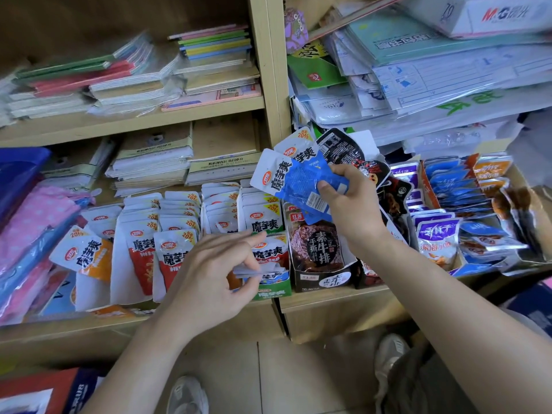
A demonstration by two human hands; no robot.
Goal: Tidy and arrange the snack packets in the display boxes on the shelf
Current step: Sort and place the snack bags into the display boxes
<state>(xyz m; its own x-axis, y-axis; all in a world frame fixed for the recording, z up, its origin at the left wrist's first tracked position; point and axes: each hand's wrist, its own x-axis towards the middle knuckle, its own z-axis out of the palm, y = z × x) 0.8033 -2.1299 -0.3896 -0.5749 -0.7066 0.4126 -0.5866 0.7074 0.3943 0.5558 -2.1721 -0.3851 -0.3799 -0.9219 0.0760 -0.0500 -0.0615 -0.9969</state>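
Right hand (346,201) grips a fanned bunch of blue snack packets (286,180) up above the shelf (328,297); left hand (215,273) pinches the white packets (257,271) in the green display box (273,289). I'd square the bunch first, then slide it in upright, labels forward.

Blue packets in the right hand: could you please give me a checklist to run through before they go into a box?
1. Right hand grips blue packets securely: ok.
2. Packets squared up: not ok, fanned, one back-side out.
3. Left hand free: not ok, it pinches a white packet at the green box.
4. Room in green box: cannot tell.
5. Black box beside it upright: ok.
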